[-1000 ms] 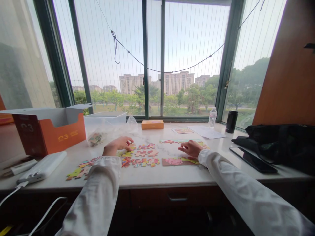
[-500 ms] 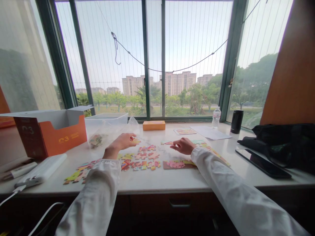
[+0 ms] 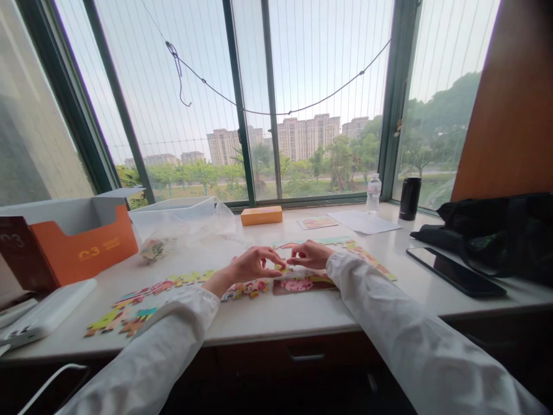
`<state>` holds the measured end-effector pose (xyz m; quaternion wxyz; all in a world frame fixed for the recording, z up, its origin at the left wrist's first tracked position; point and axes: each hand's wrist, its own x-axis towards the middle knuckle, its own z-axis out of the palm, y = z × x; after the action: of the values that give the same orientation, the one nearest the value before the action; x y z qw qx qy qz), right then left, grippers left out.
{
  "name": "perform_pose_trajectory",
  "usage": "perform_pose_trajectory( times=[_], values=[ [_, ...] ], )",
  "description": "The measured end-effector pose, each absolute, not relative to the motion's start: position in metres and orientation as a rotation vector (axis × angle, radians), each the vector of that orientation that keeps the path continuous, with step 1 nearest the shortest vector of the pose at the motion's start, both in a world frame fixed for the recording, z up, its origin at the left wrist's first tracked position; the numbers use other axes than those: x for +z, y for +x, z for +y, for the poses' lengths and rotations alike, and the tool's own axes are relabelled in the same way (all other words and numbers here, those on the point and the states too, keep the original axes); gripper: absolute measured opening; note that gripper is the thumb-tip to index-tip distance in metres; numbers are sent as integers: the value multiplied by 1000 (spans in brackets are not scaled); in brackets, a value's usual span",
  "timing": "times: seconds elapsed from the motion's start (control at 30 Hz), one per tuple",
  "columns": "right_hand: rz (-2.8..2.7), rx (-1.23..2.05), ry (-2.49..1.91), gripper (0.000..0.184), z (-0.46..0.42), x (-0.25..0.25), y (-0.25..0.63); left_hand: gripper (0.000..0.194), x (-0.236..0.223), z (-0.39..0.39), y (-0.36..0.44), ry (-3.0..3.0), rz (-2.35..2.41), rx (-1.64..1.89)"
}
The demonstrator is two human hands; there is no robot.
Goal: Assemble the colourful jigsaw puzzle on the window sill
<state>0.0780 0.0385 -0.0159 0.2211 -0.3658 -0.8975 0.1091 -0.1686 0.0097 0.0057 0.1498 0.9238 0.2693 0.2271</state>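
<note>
Along our marble counter [image 3: 276, 317], an orange box [image 3: 82, 248] stands far left, a black bag [image 3: 488, 222] far right beside a smartphone [image 3: 455, 272]. Our left hand [image 3: 254, 265] and right hand [image 3: 309, 255] curve together over jigsaw pieces [image 3: 246, 290] near a pink puzzle tray [image 3: 298, 285]; whether they pinch anything, we cannot tell.

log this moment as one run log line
left hand: above jigsaw pieces | right hand: above puzzle board | fingertips close together | grip: cannot tell

puzzle pieces [image 3: 246, 290] partly hidden under left hand [image 3: 253, 265]; orange box [image 3: 86, 245] cut off at left edge
</note>
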Motion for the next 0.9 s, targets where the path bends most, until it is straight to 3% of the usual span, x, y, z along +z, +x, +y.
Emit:
perform_pose_trajectory(
  times=[0.9],
  values=[
    [-2535, 339, -1037, 33, 35, -20, 68, 33, -5, 19, -170, 2544, 849, 571]
  ],
)
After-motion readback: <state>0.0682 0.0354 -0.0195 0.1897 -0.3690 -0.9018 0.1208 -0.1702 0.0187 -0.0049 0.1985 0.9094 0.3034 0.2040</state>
